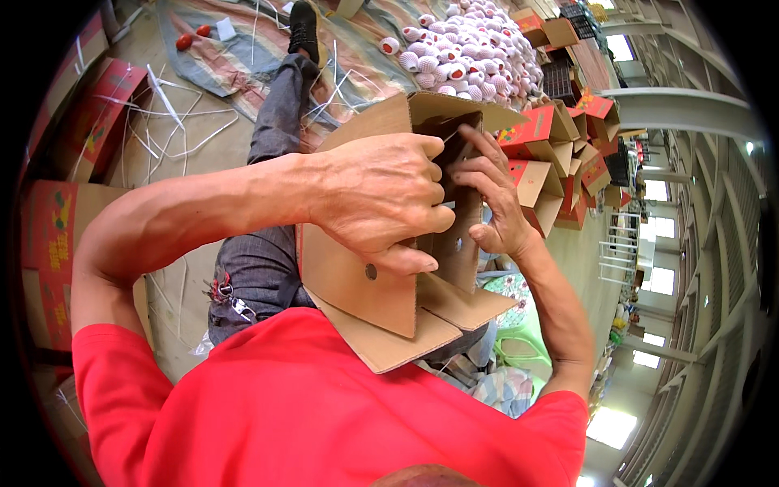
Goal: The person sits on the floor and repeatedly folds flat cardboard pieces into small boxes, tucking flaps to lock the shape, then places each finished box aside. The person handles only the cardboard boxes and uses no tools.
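Note:
A brown cardboard box sits on my lap with its flaps standing out around its opening. My left hand reaches across the left flap, its fingers curled over the edge toward the inside and its thumb lying near a round hole in the cardboard. The fingertips of that hand are partly hidden. At the right side of the opening, my right hand has its fingers stretched and apart, touching the right flap. The inside of the box is dark and mostly hidden by my hands.
Beyond the box, many netted fruits are heaped on a striped sheet. Open red cartons are piled at the right, more red cartons at the left. White straps litter the floor. A green bag lies beside me.

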`<action>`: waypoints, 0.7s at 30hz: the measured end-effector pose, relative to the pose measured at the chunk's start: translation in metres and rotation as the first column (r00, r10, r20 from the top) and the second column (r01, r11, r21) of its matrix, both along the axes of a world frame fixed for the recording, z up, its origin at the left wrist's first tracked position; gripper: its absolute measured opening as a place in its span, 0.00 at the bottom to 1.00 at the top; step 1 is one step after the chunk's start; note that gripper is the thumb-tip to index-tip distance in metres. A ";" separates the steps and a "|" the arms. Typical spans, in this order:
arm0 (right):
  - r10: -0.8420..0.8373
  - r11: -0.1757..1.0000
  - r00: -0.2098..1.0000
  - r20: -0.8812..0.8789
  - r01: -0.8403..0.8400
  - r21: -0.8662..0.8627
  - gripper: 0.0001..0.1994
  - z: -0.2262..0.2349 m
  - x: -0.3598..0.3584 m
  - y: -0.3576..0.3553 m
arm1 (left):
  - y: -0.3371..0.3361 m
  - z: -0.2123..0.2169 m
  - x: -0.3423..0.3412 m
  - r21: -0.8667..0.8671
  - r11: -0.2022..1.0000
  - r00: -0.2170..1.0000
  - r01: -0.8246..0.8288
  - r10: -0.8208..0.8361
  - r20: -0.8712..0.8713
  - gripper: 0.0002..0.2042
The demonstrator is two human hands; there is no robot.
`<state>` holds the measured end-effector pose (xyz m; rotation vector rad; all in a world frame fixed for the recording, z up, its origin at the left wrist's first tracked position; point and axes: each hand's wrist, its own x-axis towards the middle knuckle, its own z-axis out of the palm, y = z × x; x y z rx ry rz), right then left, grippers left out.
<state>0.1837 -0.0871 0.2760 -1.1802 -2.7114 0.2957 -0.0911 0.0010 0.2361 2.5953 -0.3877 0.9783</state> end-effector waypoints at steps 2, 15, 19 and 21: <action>0.012 0.996 1.000 -0.023 -0.010 0.089 0.41 0.000 -0.008 0.014 | 0.001 0.001 -0.003 -0.001 1.000 1.000 -0.007 0.007 0.022 0.22; -0.135 0.985 0.988 -0.073 0.126 -0.115 0.20 -0.081 -0.020 0.047 | -0.003 -0.006 0.032 -0.036 0.998 0.997 -0.046 0.048 0.064 0.20; -0.294 0.934 0.925 -0.239 0.224 -0.279 0.20 -0.149 -0.007 0.011 | -0.004 -0.005 0.047 0.012 1.000 0.974 -0.024 0.026 -0.223 0.21; -0.341 0.921 0.884 -0.319 0.246 -0.304 0.20 -0.171 0.005 0.002 | -0.007 -0.027 0.064 -0.062 0.998 0.962 -0.018 0.001 -0.273 0.23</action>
